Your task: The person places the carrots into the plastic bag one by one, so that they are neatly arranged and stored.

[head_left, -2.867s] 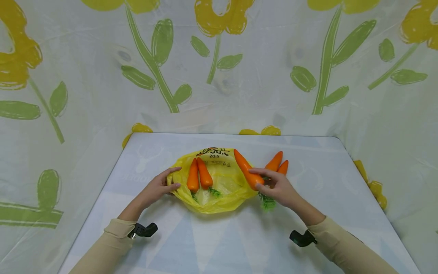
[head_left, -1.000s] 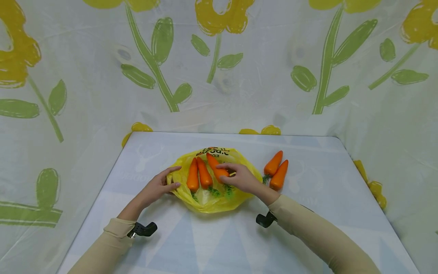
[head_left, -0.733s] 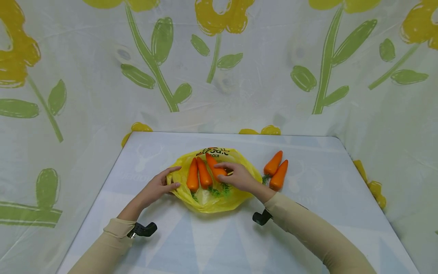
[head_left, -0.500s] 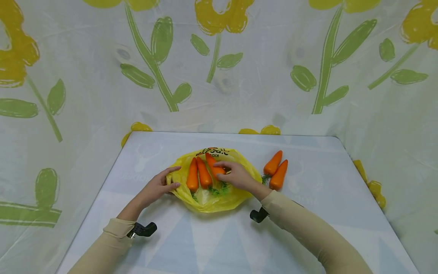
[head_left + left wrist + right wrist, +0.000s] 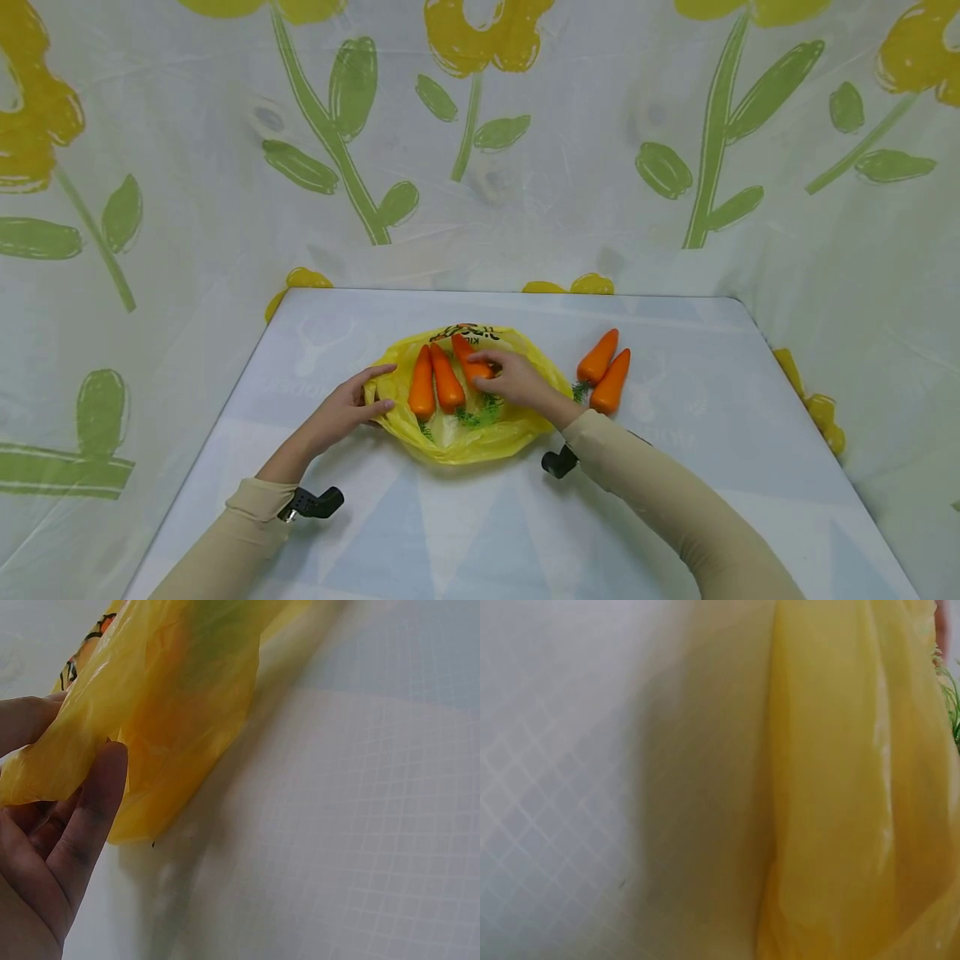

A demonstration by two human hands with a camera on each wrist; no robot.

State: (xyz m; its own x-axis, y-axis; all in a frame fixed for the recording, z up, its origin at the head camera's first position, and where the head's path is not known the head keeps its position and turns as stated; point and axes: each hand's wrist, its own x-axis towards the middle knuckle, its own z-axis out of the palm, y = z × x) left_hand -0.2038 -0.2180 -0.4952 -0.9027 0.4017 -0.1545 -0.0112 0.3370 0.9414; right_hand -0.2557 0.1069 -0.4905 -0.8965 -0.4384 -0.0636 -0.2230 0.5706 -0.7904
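Observation:
A yellow plastic bag (image 5: 465,454) lies spread open toward me on the table, dark print at its far edge. My left hand (image 5: 352,400) holds its left rim; in the left wrist view the bag's film (image 5: 172,735) passes between thumb and fingers. Inside the bag rest two carrots with green tops, one at the left (image 5: 422,387) and another beside it (image 5: 447,383). My right hand (image 5: 517,382) reaches in and pinches a third carrot (image 5: 465,353) to their right. The right wrist view shows mostly the bag's near side (image 5: 832,787); the right hand is hidden there.
To the right of the bag, two more carrots lie on the pale table, one farther back (image 5: 597,358) and one nearer (image 5: 611,385). A curtain with yellow flowers (image 5: 487,50) surrounds the table (image 5: 712,500). Each wrist carries a black camera (image 5: 318,503).
My right hand has brought a carrot from the right side leftward into the bag, beside the other two. Over the last second it has shifted only slightly. My left hand has stayed at the rim.

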